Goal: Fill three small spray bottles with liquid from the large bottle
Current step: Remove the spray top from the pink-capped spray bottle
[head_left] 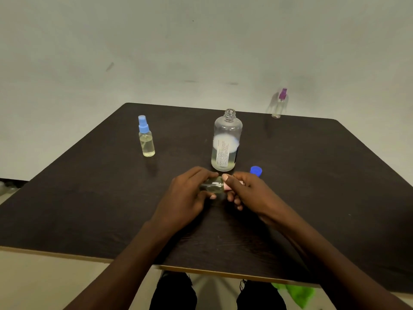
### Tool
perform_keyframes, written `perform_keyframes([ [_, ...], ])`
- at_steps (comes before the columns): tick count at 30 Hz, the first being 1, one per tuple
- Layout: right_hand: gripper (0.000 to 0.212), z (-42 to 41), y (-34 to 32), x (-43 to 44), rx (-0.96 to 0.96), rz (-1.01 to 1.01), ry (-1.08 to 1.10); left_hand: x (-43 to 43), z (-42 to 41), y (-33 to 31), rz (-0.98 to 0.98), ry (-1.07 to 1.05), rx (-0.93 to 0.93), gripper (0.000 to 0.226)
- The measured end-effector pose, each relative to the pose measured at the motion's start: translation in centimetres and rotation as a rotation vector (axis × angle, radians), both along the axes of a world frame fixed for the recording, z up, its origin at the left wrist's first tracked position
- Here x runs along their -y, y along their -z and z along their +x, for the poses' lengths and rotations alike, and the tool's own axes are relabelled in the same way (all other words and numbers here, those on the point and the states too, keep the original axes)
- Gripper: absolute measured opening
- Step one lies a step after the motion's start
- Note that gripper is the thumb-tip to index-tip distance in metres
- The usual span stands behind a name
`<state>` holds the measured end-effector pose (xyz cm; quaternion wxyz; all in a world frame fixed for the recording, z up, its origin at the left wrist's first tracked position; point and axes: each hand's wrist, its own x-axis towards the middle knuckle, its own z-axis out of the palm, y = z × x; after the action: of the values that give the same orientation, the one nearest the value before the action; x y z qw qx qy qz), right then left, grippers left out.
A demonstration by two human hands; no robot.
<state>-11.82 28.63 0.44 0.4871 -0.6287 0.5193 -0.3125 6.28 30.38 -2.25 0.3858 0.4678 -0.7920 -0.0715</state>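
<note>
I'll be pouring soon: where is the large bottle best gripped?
Take the large bottle round its wide labelled body, probably coming level from the right: it stands upright and uncapped, and its neck is narrow.

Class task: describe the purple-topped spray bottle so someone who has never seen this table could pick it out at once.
Find the dark table, then its far edge near the right corner. A small clear spray bottle stands there. Its top is purple, unlike the blue-topped sprayer.
</note>
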Motion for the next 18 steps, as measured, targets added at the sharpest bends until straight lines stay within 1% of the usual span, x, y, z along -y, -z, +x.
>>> perform_keyframes([
  [3,0.031,0.1,0.7,-0.3,-0.105,-0.193,0.042,0.1,0.1,-0.1,0.018,0.003,-0.028,0.037],
  [7,0.025,-0.1,1.3,-0.7,-0.200,-0.403,0.019,0.1,0.3,0.0,0.044,-0.002,-0.027,0.040],
  [10,0.006,-0.7,1.5,-0.6,-0.233,-0.576,-0.064,0.1,0.3,0.1,0.056,-0.004,-0.066,0.043],
  [11,0.006,-0.9,1.4,-0.5,-0.237,-0.613,-0.087,0.1,0.3,0.2,0.053,-0.010,-0.070,0.043],
  [12,0.010,-1.1,1.3,-0.4,-0.231,-0.624,-0.101,0.1,0.4,0.2,0.047,-0.010,-0.065,0.043],
  [14,0.016,-1.5,1.0,-0.4,-0.186,-0.565,-0.107,0.2,0.4,0.2,0.039,0.006,-0.042,0.043],
  [16,0.028,-1.9,0.8,-0.5,-0.122,-0.426,-0.078,0.3,0.3,0.1,0.036,0.016,-0.028,0.043],
  [17,0.030,-2.0,0.6,-0.5,-0.070,-0.334,-0.048,0.4,0.3,0.1,0.033,0.016,-0.028,0.044],
  [18,0.029,-2.0,0.4,-0.5,-0.010,-0.250,-0.026,0.4,0.2,0.0,0.027,0.014,-0.028,0.044],
])
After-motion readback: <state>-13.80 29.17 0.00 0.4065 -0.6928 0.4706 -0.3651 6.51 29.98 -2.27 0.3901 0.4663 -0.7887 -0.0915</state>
